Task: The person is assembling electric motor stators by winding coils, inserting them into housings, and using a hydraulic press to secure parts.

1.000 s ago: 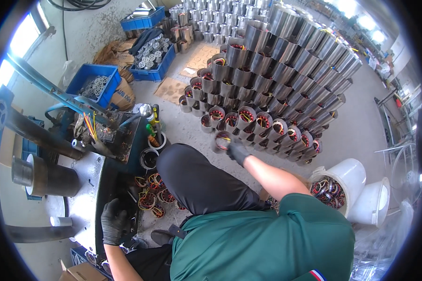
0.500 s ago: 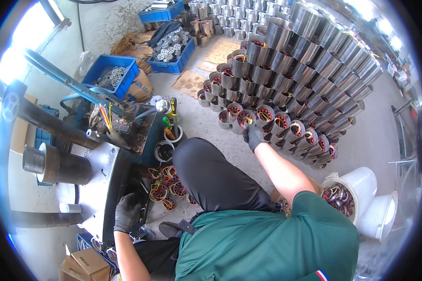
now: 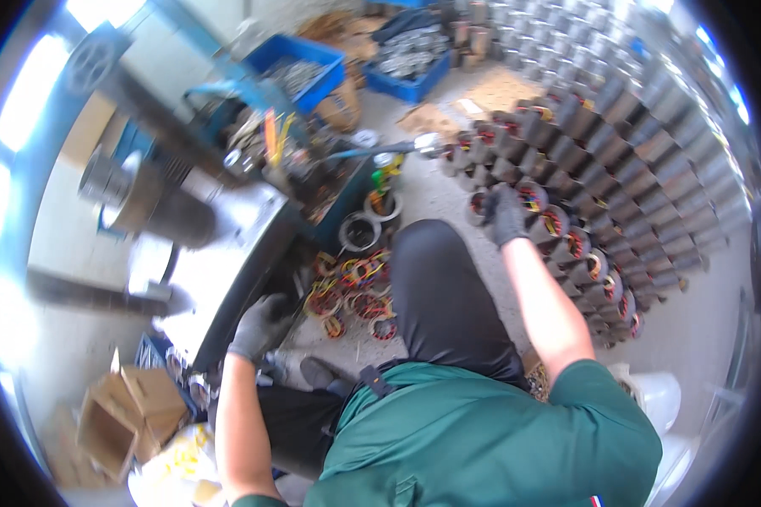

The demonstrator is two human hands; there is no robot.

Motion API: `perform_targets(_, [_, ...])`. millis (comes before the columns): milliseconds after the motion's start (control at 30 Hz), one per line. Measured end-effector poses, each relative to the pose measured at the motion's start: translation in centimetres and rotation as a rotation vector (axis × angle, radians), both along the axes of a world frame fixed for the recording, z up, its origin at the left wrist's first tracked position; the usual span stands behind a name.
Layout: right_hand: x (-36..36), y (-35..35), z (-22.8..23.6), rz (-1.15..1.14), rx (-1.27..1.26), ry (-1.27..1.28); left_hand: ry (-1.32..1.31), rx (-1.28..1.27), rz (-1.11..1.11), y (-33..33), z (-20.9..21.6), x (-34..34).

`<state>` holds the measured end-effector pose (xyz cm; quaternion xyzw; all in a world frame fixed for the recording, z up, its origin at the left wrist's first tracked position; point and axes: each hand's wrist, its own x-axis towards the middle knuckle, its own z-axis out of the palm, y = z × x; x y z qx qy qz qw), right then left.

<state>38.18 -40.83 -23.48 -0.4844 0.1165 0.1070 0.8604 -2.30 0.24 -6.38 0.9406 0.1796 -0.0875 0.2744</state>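
Right hand (image 3: 507,215), dark glove, is stretched out to the front row of metal motor cylinders (image 3: 566,241) stacked on the floor (image 3: 435,190). It sits on top of one cylinder (image 3: 528,196) w/ red and yellow wire coils showing in its open end. Fingers curl over the rim, but the frame is blurred, so can't tell if the grip is closed or just resting.

Left hand (image 3: 260,325), grey glove, is low at the edge of the grey machine counter (image 3: 228,253), fingers bent around its dark edge; looks like bracing, holding nothing loose.

Handling, as a guess: the cylinder is steel w/ copper winding inside, so prob. heavy for its size, stiff, not slippery in gloves. Outer shell is tough; the wire ends sticking out are the weak part and could snag or bend. Best hold is around the outer shell or over the rim w/ thumb outside, not by the wires.

Loose wire coils (image 3: 355,291) lie on the floor just by the knee. Blue bins (image 3: 300,63) of metal parts sit further back.
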Motion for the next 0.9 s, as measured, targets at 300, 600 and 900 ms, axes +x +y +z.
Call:
perform_targets(300, [-12.6, 14.5, 29.1, 0.898, -0.621, -1.498, 0.187, 0.022, -0.138, 1.1, -5.4, 2.0])
perform_targets(600, [-13.2, 25.9, 22.9, 1.042, -0.921, -1.571, 0.608, 0.097, -0.344, -0.1, -13.5, 3.1])
perform_targets(900, [-13.9, 27.9, 21.9, 1.234, -0.846, -1.499, 0.671, 0.074, -0.329, -1.5, -28.6, 4.9])
